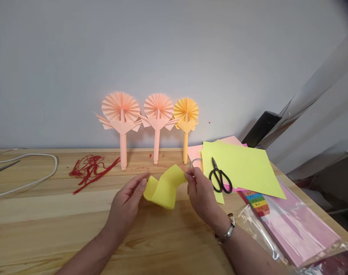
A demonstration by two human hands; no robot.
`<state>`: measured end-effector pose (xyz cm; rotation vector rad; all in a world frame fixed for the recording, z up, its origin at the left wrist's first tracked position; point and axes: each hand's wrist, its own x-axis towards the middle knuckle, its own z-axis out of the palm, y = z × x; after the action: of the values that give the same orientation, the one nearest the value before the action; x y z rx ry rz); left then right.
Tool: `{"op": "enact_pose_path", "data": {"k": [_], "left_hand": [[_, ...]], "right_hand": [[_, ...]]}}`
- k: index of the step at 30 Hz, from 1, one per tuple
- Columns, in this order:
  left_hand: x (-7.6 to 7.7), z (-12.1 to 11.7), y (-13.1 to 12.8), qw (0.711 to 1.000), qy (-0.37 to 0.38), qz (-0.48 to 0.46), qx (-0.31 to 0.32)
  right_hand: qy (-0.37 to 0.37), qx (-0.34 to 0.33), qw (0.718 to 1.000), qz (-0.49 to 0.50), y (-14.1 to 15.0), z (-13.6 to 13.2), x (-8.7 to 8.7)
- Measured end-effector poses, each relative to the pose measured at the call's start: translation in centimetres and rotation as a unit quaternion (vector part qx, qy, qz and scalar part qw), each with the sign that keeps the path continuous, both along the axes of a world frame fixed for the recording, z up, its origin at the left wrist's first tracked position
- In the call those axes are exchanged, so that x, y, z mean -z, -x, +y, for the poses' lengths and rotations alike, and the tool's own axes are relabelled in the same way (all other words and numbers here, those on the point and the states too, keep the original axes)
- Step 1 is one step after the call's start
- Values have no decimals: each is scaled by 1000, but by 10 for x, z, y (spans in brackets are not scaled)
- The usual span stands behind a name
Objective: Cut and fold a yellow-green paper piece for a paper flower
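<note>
A piece of yellow paper (166, 189), curled and creased, is held up over the wooden table between my two hands. My left hand (125, 204) pinches its left end between thumb and fingers. At the upper right corner, my right hand (199, 191) grips it with closed fingers; a silver bracelet (227, 229) circles that wrist. Behind the paper, three folded-paper figures with pleated fan tops lean upright against the wall: a large pink one (123, 149), a smaller pink one (156, 147) and an orange one (186, 147).
Black-handled scissors (220, 179) lie on yellow-green sheets (248, 164) to the right. Near the front right is a plastic-wrapped pack of pink paper (300, 229). Tangled red string (89, 170) lies at left, beside a white cable (55, 168). A black cylinder (262, 128) leans at the back right.
</note>
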<state>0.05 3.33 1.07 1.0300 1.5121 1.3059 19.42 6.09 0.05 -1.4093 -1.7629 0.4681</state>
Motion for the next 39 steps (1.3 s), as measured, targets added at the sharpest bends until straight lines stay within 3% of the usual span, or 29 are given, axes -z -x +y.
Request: {"op": "enact_pose_path", "data": {"k": [2,4,6,9,13,17,22,25,29,33,36,39], "left_hand": [[0,-1,3,996,-42,54,-58],[2,-1,5,995,-54,55,-63],[5,-2,6,999,-27,7,-20],[9,-1,5,991,60,-102,59],[10,2,2,974,84,-190,95],[13,6,3,975,96,-172,98],[20,10,7,983,46,-172,40],[17,9,6,968,59,-238,51],[11,3,3,944,65,-276,167],[9,0,3,945,119,-225,207],[11,0,5,948,184,-160,203],[16,1,5,944,194,-155,215]], "right_hand": [[-28,31,999,14,-1,-1,0],[-93,43,995,15,-3,-2,-2],[-176,20,984,-4,-5,-4,-4],[-242,-102,962,-71,-6,-10,-8],[-175,-247,937,-175,-2,-17,-12],[-86,-298,940,-140,2,-20,-18],[-9,-355,929,-105,3,-23,-30],[31,-341,931,-127,6,-22,-29],[104,-240,955,-136,8,-16,-18],[122,-176,972,-91,7,-7,-11],[114,-159,978,-73,5,-5,-10],[106,-160,979,-74,5,-5,-10]]}}
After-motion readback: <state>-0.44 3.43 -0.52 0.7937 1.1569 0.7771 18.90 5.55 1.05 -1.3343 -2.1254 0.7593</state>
